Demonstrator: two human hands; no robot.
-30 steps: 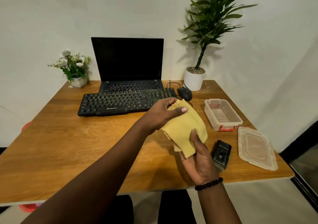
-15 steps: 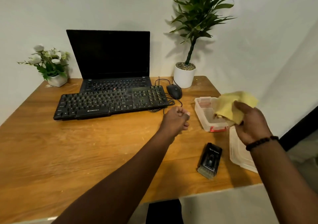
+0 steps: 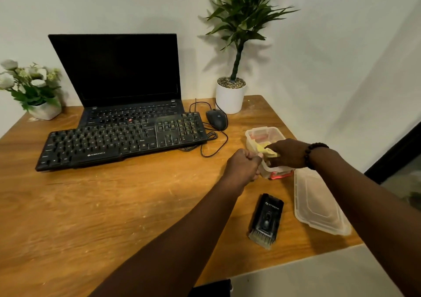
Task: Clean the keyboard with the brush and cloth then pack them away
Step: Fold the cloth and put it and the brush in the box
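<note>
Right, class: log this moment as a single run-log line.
phase: packing | right hand: pressing yellow cloth into clear box | left hand: curled at box edge | brush: on table | lid: off

**Cloth held in the container, brush and lid on the table**

The right hand (image 3: 288, 153) holds the yellow cloth (image 3: 267, 151) down inside the clear plastic container (image 3: 257, 135). The left hand (image 3: 242, 168), fingers curled, is against the container's near-left wall. The brush (image 3: 266, 220) lies on the wooden table (image 3: 114, 205) nearer the viewer, bristles toward the table's front edge; the lid (image 3: 319, 205) lies just right of it. The black keyboard (image 3: 120, 141) sits before a laptop (image 3: 123, 75), with a mouse (image 3: 216, 119) and two potted plants behind.
</note>
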